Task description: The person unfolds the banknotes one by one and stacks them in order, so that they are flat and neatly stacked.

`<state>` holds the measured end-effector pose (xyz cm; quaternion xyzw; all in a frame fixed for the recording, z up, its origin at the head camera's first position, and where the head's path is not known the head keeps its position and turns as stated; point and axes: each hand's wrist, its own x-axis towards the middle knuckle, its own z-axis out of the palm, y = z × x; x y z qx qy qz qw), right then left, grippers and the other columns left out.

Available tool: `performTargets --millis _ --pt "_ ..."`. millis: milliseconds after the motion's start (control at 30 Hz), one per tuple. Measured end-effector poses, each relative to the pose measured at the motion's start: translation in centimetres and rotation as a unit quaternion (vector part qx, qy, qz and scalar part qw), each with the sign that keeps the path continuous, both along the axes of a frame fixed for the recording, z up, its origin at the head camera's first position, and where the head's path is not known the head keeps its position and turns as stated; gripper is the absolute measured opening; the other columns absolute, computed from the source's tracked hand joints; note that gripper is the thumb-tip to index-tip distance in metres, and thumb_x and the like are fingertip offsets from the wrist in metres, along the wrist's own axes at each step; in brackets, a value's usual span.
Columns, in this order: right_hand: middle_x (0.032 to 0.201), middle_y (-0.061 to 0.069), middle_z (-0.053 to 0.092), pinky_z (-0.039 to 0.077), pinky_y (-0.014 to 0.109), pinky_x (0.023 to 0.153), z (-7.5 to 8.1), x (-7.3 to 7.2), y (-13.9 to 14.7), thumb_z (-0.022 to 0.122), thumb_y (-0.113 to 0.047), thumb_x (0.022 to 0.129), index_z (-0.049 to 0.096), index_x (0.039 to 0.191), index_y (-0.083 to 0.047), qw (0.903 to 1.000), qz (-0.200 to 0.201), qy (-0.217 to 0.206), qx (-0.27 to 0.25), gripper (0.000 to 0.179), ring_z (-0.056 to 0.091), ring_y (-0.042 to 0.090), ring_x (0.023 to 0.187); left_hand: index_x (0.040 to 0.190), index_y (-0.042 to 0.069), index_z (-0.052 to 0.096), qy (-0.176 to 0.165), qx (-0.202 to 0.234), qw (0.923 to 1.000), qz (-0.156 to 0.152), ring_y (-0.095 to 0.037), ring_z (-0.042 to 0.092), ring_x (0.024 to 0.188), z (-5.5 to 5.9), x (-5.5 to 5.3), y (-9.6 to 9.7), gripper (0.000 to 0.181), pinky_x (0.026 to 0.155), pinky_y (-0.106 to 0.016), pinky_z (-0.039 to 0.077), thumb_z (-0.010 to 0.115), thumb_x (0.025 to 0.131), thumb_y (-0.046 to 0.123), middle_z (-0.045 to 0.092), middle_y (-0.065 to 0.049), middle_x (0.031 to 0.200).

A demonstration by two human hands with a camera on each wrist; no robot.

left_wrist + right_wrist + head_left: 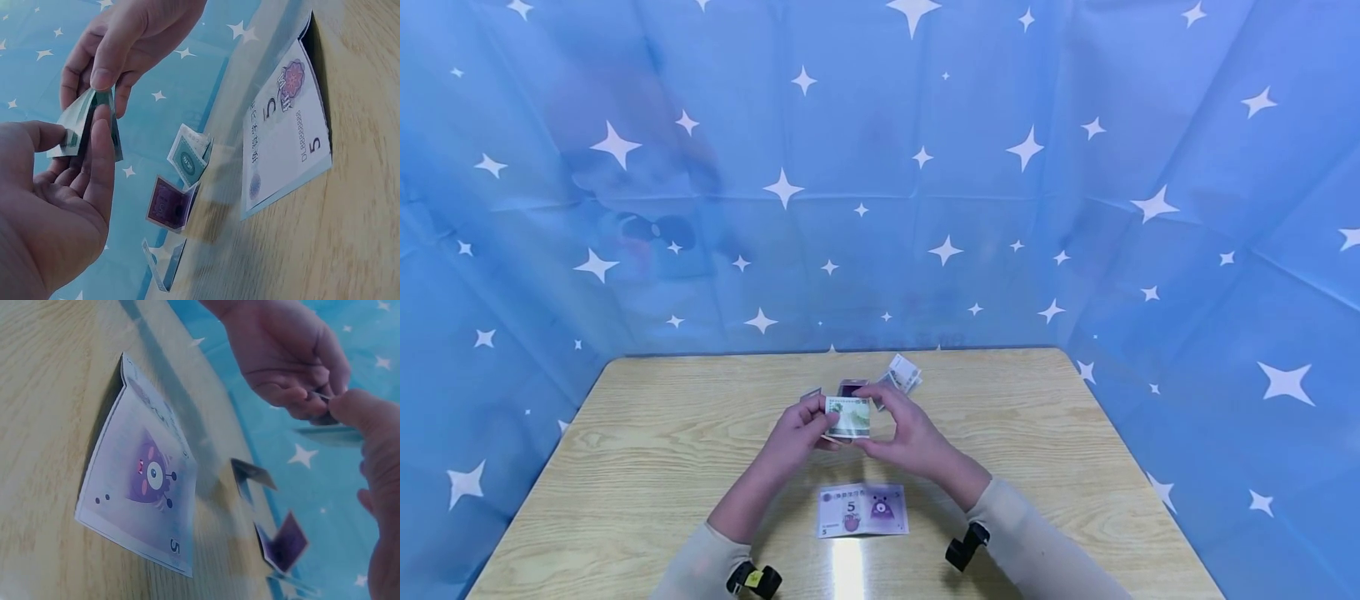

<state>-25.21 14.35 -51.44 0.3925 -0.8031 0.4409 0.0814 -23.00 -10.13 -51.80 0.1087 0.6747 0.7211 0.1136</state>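
Observation:
Both hands hold a folded green toy banknote (pixel 853 418) above the middle of the table. My left hand (pixel 801 427) pinches its left side, with the thumb on the printed face. My right hand (pixel 906 433) grips the right part between thumb and fingers. From the left wrist view, the folded halves of the green banknote (pixel 76 125) stand slightly apart between the two hands. Nearer the front lies a purple 5 banknote (pixel 883 518), creased across the middle so that it rises off the wood.
Behind the hands, a folded purple banknote (pixel 167 203) stands partly opened on the table (pixel 662 450). Beside it are a paler green folded note (pixel 186 156) and a small V-folded note (pixel 164 269). A blue star-patterned curtain (pixel 850 125) hangs past the table's back edge.

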Motion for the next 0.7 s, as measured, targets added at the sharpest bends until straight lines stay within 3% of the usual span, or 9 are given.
performTargets --millis 200,400,500,700 --pt "0.148 0.009 0.065 0.057 0.055 0.102 0.10 -0.06 0.04 0.095 -0.009 0.087 0.057 0.151 -0.012 1.0000 0.005 0.002 0.001 0.074 0.061 0.026 0.133 0.127 -0.013 0.058 0.002 0.001 0.9999 -0.013 -0.026 0.079 0.093 0.34 0.16 -0.37 0.026 0.087 -0.039 0.067 0.055 0.115 0.010 0.072 -0.017 0.113" --pt "0.149 0.005 0.064 0.055 0.048 0.104 0.21 -0.06 0.13 0.095 -0.008 0.086 0.058 0.149 -0.010 0.9999 0.012 -0.009 0.005 0.073 0.060 0.025 0.135 0.122 -0.012 0.058 0.010 -0.005 0.9998 -0.013 -0.024 0.079 0.092 0.30 0.24 -0.53 0.023 0.090 -0.047 0.066 0.056 0.115 0.010 0.071 -0.014 0.111" --pt "0.147 -0.001 0.063 0.053 0.043 0.106 0.17 -0.07 0.21 0.095 -0.009 0.086 0.058 0.148 -0.013 0.9997 0.016 -0.017 0.007 0.073 0.059 0.023 0.134 0.118 -0.011 0.058 0.014 -0.007 0.9998 -0.012 -0.025 0.079 0.092 0.30 0.30 -0.56 0.021 0.089 -0.045 0.066 0.057 0.114 0.010 0.071 -0.015 0.111" --pt "0.141 -0.006 0.062 0.055 0.053 0.106 0.15 -0.15 0.40 0.094 -0.013 0.086 0.056 0.146 -0.017 0.9996 0.018 -0.010 0.019 0.070 0.059 0.019 0.130 0.118 -0.010 0.059 0.015 -0.010 0.9998 -0.010 -0.025 0.078 0.089 0.37 0.45 -0.52 0.021 0.085 -0.040 0.067 0.059 0.112 0.010 0.071 -0.015 0.109"
